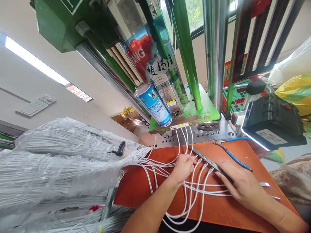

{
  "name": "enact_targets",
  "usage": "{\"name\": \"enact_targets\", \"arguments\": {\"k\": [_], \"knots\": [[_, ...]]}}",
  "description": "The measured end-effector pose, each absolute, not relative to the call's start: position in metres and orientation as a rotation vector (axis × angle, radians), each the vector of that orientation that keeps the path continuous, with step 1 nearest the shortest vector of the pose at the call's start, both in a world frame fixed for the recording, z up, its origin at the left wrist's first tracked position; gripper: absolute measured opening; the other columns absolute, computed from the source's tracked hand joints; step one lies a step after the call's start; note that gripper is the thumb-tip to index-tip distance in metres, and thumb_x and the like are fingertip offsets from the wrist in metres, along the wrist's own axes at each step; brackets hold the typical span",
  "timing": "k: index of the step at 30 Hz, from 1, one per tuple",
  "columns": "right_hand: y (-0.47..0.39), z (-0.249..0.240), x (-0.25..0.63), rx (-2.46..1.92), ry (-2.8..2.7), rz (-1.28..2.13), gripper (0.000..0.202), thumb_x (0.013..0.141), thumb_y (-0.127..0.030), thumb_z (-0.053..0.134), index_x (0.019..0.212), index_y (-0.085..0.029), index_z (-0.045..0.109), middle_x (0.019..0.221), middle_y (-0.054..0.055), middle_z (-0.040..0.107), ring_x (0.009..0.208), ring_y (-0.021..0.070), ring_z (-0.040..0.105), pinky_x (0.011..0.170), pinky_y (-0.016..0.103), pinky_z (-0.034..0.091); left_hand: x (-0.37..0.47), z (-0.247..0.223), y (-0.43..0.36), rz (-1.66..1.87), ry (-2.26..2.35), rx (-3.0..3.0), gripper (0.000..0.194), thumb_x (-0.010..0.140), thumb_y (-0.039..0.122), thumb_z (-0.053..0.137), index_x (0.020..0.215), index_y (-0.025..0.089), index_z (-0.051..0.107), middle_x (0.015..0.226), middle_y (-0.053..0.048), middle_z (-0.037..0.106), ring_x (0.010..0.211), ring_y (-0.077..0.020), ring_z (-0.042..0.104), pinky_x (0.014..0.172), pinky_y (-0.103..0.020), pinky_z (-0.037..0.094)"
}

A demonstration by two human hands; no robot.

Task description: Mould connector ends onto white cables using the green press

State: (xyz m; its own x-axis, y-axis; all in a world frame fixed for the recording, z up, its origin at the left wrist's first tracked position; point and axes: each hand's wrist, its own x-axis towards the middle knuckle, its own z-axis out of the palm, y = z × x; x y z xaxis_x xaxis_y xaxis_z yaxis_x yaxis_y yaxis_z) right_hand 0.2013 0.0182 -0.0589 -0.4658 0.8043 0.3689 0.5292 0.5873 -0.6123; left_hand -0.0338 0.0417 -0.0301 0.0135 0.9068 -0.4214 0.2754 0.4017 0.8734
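My right hand (239, 181) grips the near end of a narrow metal bar (206, 160) above the orange table top (243, 152). Several white cables (190, 191) hang in loops from small connectors (205, 165) seated along the bar's side. At the bar's far end, my left hand (183, 168) is closed with thumb and finger pinching a white cable at its connector. The pinched tip is partly hidden by the fingers. Just beyond the bar, several more white cables (187, 137) run into the base of a green press.
A blue spray can (154, 105) stands on the green press plate (206, 111). Blue-handled pliers (233, 155) lie right of the bar. Plastic-wrapped cable bundles (60, 161) fill the left side. A black lamp box (274, 119) stands at right, and green press columns (187, 55) rise behind.
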Motion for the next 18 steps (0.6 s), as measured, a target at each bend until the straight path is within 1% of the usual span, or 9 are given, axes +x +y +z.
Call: {"name": "enact_targets", "arguments": {"k": [3,6,7,9,11,12,14,16,18], "knots": [[0.019,-0.059,0.203,-1.033,-2.175,0.572,0.02,0.108,-0.036,0.047,0.113,-0.024,0.061,0.102,0.006,0.071,0.09,0.0219,0.067,0.079,0.034,0.051,-0.033,-0.03,0.046,0.671,1.557,1.165,0.04,0.095,0.052,0.054,0.076,0.017,0.057,0.045,0.008,0.041,0.038,-0.006,0.029,0.044,-0.02,0.025],[0.02,-0.058,0.203,-1.085,-2.136,0.583,0.022,0.108,-0.039,0.047,0.114,-0.024,0.062,0.104,0.006,0.072,0.09,0.0216,0.068,0.079,0.034,0.052,-0.035,-0.021,0.045,0.592,1.582,1.272,0.037,0.097,0.047,0.054,0.076,0.018,0.06,0.05,0.003,0.05,0.04,-0.01,0.041,0.046,-0.022,0.032],[0.02,-0.059,0.202,-1.111,-2.125,0.582,0.022,0.108,-0.039,0.046,0.113,-0.024,0.062,0.103,0.006,0.072,0.089,0.0216,0.068,0.079,0.035,0.052,-0.035,-0.016,0.042,0.582,1.595,1.305,0.034,0.097,0.044,0.056,0.077,0.018,0.061,0.056,0.0,0.055,0.046,-0.0124,0.049,0.049,-0.024,0.037],[0.02,-0.06,0.2,-1.142,-2.116,0.57,0.023,0.109,-0.038,0.045,0.113,-0.024,0.062,0.103,0.006,0.071,0.09,0.0218,0.068,0.081,0.035,0.051,-0.033,-0.004,0.032,0.623,1.674,1.474,0.025,0.097,0.038,0.058,0.082,0.019,0.063,0.077,-0.007,0.066,0.069,-0.0187,0.063,0.062,-0.028,0.046],[0.02,-0.062,0.198,-1.146,-2.121,0.543,0.022,0.109,-0.037,0.045,0.115,-0.023,0.061,0.104,0.006,0.071,0.093,0.022,0.067,0.083,0.036,0.051,-0.027,0.004,0.016,0.656,1.789,1.831,0.016,0.099,0.031,0.056,0.089,0.021,0.065,0.097,-0.01,0.067,0.092,-0.0239,0.065,0.078,-0.034,0.048],[0.02,-0.063,0.198,-1.143,-2.125,0.531,0.022,0.109,-0.036,0.044,0.115,-0.023,0.061,0.105,0.007,0.071,0.093,0.0219,0.067,0.083,0.036,0.051,-0.023,0.006,0.008,0.631,1.823,2.039,0.014,0.099,0.028,0.055,0.091,0.022,0.065,0.1,-0.01,0.067,0.096,-0.0253,0.064,0.082,-0.036,0.048],[0.02,-0.063,0.197,-1.14,-2.135,0.522,0.022,0.109,-0.035,0.044,0.116,-0.022,0.061,0.103,0.007,0.07,0.093,0.0217,0.066,0.082,0.035,0.05,-0.015,0.002,-0.004,0.509,1.839,2.361,0.013,0.098,0.023,0.057,0.088,0.022,0.065,0.096,-0.009,0.067,0.094,-0.0259,0.064,0.081,-0.037,0.047],[0.02,-0.063,0.197,-1.158,-2.155,0.529,0.023,0.109,-0.035,0.043,0.117,-0.022,0.06,0.1,0.007,0.067,0.09,0.0215,0.064,0.079,0.035,0.048,-0.01,-0.006,-0.011,0.435,1.847,2.463,0.012,0.095,0.019,0.061,0.083,0.021,0.063,0.09,-0.007,0.066,0.087,-0.024,0.064,0.076,-0.036,0.046],[0.02,-0.061,0.198,-1.191,-2.174,0.521,0.023,0.109,-0.036,0.043,0.116,-0.023,0.061,0.099,0.006,0.064,0.088,0.0217,0.061,0.077,0.035,0.045,-0.009,-0.014,-0.012,0.442,1.864,2.501,0.014,0.093,0.015,0.062,0.08,0.022,0.062,0.087,-0.004,0.066,0.082,-0.0217,0.063,0.071,-0.035,0.045]]}}
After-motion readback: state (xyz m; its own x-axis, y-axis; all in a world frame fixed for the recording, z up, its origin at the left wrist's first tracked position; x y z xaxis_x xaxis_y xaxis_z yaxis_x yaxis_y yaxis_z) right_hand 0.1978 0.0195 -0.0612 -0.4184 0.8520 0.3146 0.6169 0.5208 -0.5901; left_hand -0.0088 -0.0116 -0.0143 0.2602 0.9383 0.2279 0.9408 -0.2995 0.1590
